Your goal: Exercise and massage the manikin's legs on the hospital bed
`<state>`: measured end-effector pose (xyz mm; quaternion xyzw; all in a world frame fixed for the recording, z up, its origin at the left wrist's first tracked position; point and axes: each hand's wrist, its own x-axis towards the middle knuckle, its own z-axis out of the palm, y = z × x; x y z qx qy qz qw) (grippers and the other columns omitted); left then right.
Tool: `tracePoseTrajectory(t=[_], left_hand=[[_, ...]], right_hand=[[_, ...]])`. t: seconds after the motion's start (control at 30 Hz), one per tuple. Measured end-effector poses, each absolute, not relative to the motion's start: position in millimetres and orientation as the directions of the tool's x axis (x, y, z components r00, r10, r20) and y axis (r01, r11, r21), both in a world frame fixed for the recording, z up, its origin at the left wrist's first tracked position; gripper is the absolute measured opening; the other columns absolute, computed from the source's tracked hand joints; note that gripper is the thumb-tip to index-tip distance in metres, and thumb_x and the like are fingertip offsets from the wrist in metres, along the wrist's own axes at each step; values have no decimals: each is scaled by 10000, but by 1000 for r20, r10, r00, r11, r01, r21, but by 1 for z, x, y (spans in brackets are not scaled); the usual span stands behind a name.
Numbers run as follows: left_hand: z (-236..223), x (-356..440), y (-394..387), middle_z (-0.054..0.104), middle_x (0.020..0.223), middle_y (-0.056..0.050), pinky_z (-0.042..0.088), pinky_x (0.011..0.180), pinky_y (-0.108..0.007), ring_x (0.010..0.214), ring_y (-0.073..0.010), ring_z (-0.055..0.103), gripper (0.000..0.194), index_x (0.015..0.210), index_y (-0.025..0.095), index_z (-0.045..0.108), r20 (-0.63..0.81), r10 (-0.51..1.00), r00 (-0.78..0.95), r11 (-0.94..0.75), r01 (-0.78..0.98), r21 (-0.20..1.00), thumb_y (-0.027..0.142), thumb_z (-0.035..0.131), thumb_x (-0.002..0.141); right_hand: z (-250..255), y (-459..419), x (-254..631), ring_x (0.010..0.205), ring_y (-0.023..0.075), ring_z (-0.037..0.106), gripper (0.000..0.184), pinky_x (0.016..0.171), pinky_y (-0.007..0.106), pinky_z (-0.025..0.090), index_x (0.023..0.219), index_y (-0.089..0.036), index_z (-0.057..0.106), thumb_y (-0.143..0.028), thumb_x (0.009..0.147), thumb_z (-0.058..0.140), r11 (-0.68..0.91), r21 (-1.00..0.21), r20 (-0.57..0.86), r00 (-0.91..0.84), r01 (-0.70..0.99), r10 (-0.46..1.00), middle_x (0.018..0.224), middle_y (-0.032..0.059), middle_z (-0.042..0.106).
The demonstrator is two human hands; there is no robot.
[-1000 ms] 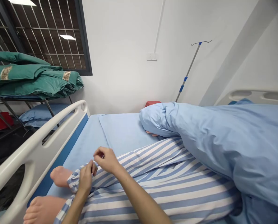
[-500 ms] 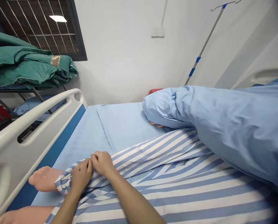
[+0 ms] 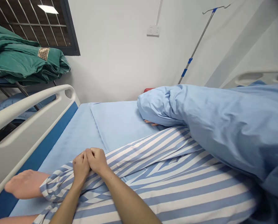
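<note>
A hospital bed [image 3: 59, 133] with a light-blue sheet [image 3: 120, 124] fills the view, its white plastic side rail [image 3: 29, 124] running along the left edge. Beyond the rail, folded dark-green quilts [image 3: 20, 59] lie on a metal rack [image 3: 3, 82] below a barred window [image 3: 36, 25], with a blue pillow [image 3: 20, 104] on the rack's lower level. A thin steel drip stand with blue bands [image 3: 197, 40] rises against the white wall, near a white wall socket [image 3: 153, 30]. A bulky light-blue duvet [image 3: 223, 130] covers the right side of the bed and lies against a blue-and-white striped trouser leg [image 3: 176, 183], which runs across the sheet. That leg's cuff sits by a bare foot [image 3: 25, 184] near the rail. The left hand [image 3: 80, 166] and right hand [image 3: 97, 161] rest side by side on the striped cloth just above the cuff, touching each other. Their fingers [image 3: 92, 154] are curled closed, gripping the gathered fabric.
</note>
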<state>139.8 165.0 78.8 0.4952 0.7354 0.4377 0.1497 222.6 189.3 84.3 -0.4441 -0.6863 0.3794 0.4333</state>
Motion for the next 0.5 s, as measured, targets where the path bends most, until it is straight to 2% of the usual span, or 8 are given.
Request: tracePoseTrajectory(t=[0.2,0.33,0.4,0.5], left_hand=[[74,136,165,480,499,10,253,537,-243,519,-110,367,312,527,183,433,254,865,-433,135,687,714,338,332,778],[76,138,165,514,532,0,239,538,-244,531,-112,374,289,547,183,450,225,889,-399,147,713,686,319,346,780],[77,139,165,493,509,6,228,531,-247,519,-111,365,300,528,185,433,197,905,-377,158,729,666,325,356,782],[79,140,166,455,491,13,230,539,-244,528,-111,372,349,510,185,407,198,903,-382,169,739,652,350,333,808]], right_hand=[[90,189,220,500,84,360,360,492,215,246,522,-174,462,-300,848,376,276,-909,212,-222,313,952,494,-41,407],[120,194,225,465,94,300,313,472,240,206,480,-180,479,-275,776,450,175,-849,66,-228,498,971,458,-34,384],[134,197,230,462,96,270,324,471,246,192,470,-182,475,-288,775,450,202,-813,86,-231,546,969,455,-32,370],[132,198,238,479,96,275,374,478,242,191,485,-180,467,-316,824,392,291,-804,180,-254,519,950,473,-29,373]])
